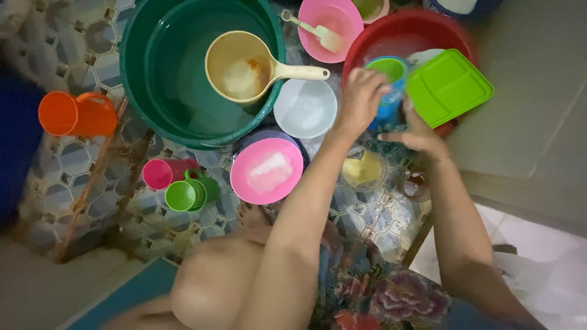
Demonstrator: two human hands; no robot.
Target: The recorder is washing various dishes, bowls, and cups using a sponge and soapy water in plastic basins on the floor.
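From the head camera, looking down, a person squats on a tiled floor (pixel 73 159) with lots of plastic dishes around.

The left hand (pixel 361 98) is on a blue cup (pixel 391 91) that has a green inside. The fingers are curled around its rim and hold it. The cup is far and to the right, at the near edge of the red basin (pixel 397 30). The right hand (pixel 419 131) is just below the cup, near its bottom. Its fingers are bent, but I cannot tell if they hold the cup or only touch it.

A flat green lid (pixel 449 85) lies tilted on the red basin, just right of the cup.

To the left is a big green tub (pixel 140 79) with water in it. A cream scoop (pixel 244 64) with a long handle sits in the tub. A white bowl (pixel 304 109) is between the tub and the left hand.

Far away sits a pink bowl (pixel 339 18) with a spoon (pixel 312 29) in it.

Nearer, a pink plate (pixel 266 171) holds something white. A clear bowl (pixel 364 170) with yellow stuff sits under the left arm.

On the left lie an orange cup (pixel 76 114), a pink cup (pixel 162 173) and a small green cup (pixel 183 195), all on their sides.
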